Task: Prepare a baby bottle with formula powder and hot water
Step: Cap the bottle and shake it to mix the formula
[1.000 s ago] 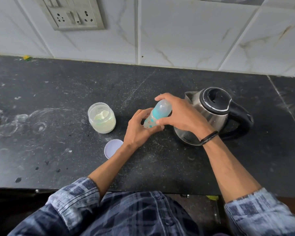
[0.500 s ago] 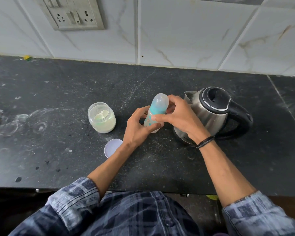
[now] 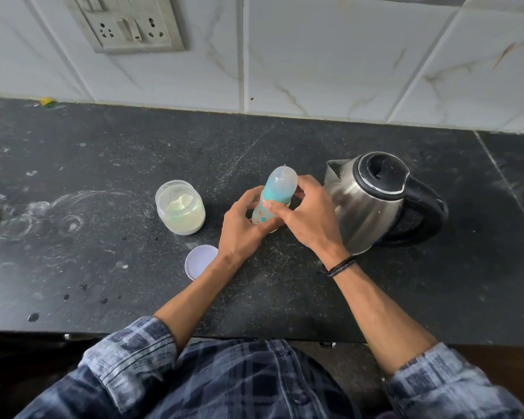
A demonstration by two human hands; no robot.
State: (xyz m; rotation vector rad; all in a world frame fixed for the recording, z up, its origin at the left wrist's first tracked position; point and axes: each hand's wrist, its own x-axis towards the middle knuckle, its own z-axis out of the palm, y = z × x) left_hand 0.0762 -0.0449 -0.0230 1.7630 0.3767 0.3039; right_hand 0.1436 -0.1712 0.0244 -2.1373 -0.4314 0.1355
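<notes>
Both hands close on the baby bottle [image 3: 274, 201], which stands just right of the frame's centre on the black counter [image 3: 103, 267]. From the left, the left hand [image 3: 244, 228] wraps the lower body; the right hand [image 3: 307, 216] pinches the teal collar, its thumb on the near side and its fingers [image 3: 304, 184] behind the clear domed cap. The bottle leans slightly to the right at the top. Its pale lower body carries small coloured prints, too small to read as writing.

Left of the bottle, close but apart, stands the open formula jar [image 3: 180, 208], clear, with pale powder inside; no label shows. The jar's white lid [image 3: 201, 261] lies flat on the counter below it in the frame, just beside the left wrist. A steel kettle [image 3: 372, 204] with a black lid and handle sits right of centre, directly behind the right hand, spout toward the bottle; no brand mark is legible.

In the upper left, a grey socket plate [image 3: 127, 22] is set in the white marbled tiles [image 3: 345, 55]. A black band [image 3: 341, 266] circles the right wrist, and rolled plaid sleeves [image 3: 127, 358] fill the bottom of the frame.
</notes>
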